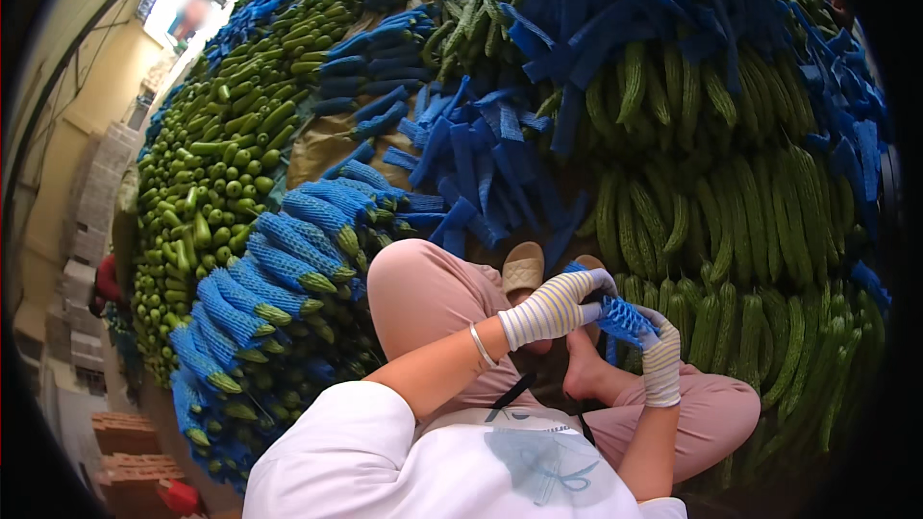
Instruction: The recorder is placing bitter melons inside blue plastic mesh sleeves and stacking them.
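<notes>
Both my hands are in striped knit gloves with greyish fingers, close together above my crossed legs. Between them is a blue foam net sleeve (625, 321), bunched up and stretched at its end. My left hand (567, 306) grips the sleeve from the left, fingers curled over its far edge. My right hand (661, 351) is closed on its other side. Whether a gourd is inside the sleeve I cannot tell. Right of my hands lie bare long green bumpy gourds (735, 322), stacked in rows.
On my left rises a stack of gourds in blue net sleeves (279, 250). Beyond it spreads a large heap of smooth green vegetables (207, 202). Loose flat blue sleeves (471, 159) lie ahead, with more piled on the far gourds. Reddish-brown crates (139, 466) stand at lower left.
</notes>
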`<state>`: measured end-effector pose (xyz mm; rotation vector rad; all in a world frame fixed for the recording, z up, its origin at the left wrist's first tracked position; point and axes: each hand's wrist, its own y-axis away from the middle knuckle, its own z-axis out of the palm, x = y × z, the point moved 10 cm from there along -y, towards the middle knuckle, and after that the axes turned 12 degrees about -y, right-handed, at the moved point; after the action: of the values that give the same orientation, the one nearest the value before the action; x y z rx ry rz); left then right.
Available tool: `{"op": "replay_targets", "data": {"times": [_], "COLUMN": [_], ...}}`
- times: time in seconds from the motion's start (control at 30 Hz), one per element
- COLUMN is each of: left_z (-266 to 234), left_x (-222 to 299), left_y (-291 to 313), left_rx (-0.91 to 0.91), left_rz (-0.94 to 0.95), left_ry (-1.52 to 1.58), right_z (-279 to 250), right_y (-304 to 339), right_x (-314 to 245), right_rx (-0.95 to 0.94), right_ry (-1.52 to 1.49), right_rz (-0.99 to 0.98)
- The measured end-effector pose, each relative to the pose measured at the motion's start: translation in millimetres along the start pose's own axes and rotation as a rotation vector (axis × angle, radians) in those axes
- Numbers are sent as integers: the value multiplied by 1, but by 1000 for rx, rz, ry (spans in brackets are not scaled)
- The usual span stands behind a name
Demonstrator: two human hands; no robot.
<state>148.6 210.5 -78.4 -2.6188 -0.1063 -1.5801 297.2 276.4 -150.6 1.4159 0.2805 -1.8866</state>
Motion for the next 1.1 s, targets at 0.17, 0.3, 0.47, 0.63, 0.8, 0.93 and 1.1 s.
{"op": "replay_targets", "data": {"times": [0.17,0.3,0.47,0.63,0.8,0.93,1.1], "left_z": [-1,51,23,98,63,33,60], "left_x": [63,115,73,-73,-26,-27,-21], "left_y": [7,40,32,27,10,13,14], "left_rx": [276,159,429,32,32,114,-324], "left_rz": [310,641,366,-691,-229,-113,5], "left_ry": [-336,-187,-513,841,1455,1279,35], "right_z": [-2,14,1,33,59,70,121], "right_y": [-8,-26,-11,11,44,37,52], "right_x": [24,44,-7,2,20,-35,-48], "right_rx": [0,-36,114,59,-13,48,-203], "right_ry": [173,-154,-86,-13,-77,-407,-169], "right_rz": [-164,119,-137,-16,43,-164,61]}}
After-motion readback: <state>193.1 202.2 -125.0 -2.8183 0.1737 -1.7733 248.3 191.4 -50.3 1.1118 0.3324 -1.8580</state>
